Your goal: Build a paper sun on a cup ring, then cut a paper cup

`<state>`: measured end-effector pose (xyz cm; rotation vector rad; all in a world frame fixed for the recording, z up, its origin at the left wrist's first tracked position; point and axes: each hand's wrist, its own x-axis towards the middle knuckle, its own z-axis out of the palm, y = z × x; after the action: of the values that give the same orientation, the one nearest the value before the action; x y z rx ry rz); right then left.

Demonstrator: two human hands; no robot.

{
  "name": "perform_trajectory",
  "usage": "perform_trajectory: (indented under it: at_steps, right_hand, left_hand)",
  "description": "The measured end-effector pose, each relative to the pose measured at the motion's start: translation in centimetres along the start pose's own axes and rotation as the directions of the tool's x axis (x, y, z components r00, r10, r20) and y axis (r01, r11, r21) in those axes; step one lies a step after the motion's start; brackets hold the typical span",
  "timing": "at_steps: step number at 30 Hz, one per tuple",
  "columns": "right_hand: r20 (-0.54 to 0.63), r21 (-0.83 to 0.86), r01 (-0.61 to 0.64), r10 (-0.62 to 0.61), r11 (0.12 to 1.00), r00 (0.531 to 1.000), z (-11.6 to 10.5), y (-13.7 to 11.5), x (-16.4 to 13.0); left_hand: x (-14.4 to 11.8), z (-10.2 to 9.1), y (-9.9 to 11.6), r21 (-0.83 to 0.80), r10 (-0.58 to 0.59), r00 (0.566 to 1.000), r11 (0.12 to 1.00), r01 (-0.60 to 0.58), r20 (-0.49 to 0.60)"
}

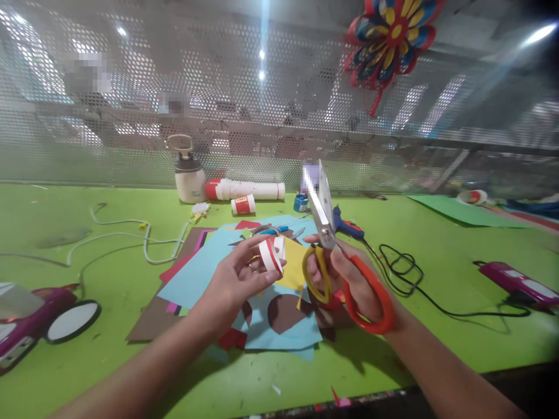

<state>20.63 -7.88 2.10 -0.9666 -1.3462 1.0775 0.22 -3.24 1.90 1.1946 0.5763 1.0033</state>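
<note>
My left hand (236,279) holds a short white ring with a red band, a cut piece of a paper cup (271,256), between thumb and fingers. In my right hand (349,279) is a pair of scissors (325,224) with one orange and one yellow handle loop. Its blades point up and away, slightly apart, and do not touch the cup piece. Below both hands lies a pile of coloured paper, with a light blue sheet (283,343) that has round holes cut in it and a yellow sheet (297,267).
Behind the paper stand a pump sprayer (191,180), a stack of paper cups (251,190) on its side and a single cup (243,205). A glue gun (349,227) trails a black cord to the right. A green sheet (463,210) lies far right, and white cable (109,235) at left.
</note>
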Motion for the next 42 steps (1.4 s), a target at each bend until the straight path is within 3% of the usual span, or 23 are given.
perform_trajectory:
  at_steps: [6,12,17,30,42]
  right_hand:
    - [-0.042,-0.336,0.07,-0.089,0.939,0.995,0.1,-1.0,0.1]
    - [-0.033,-0.363,0.019,-0.033,0.932,0.999,0.6,-0.7,0.0]
    - [-0.061,-0.468,0.029,-0.065,0.884,0.996,0.6,-0.6,0.2]
    - [-0.084,-0.316,-0.063,0.038,0.947,0.996,1.4,-0.8,0.3]
    - [-0.047,-0.347,0.009,-0.027,0.938,0.999,1.3,-1.1,-0.1]
  left_hand:
    - [0.2,-0.2,0.0,-0.13,-0.04,0.999,0.991,0.043,0.028]
    - [0.5,-0.6,-0.3,-0.166,-0.058,0.998,0.984,0.063,0.03]
    - [0.4,-0.7,-0.1,-0.236,-0.074,0.997,0.968,0.08,0.032]
    - [0.6,-0.6,0.5,-0.303,-0.134,0.99,0.946,0.116,-0.037]
    - [0.8,-0.3,1.3,-0.379,-0.111,0.991,0.923,0.074,-0.076]
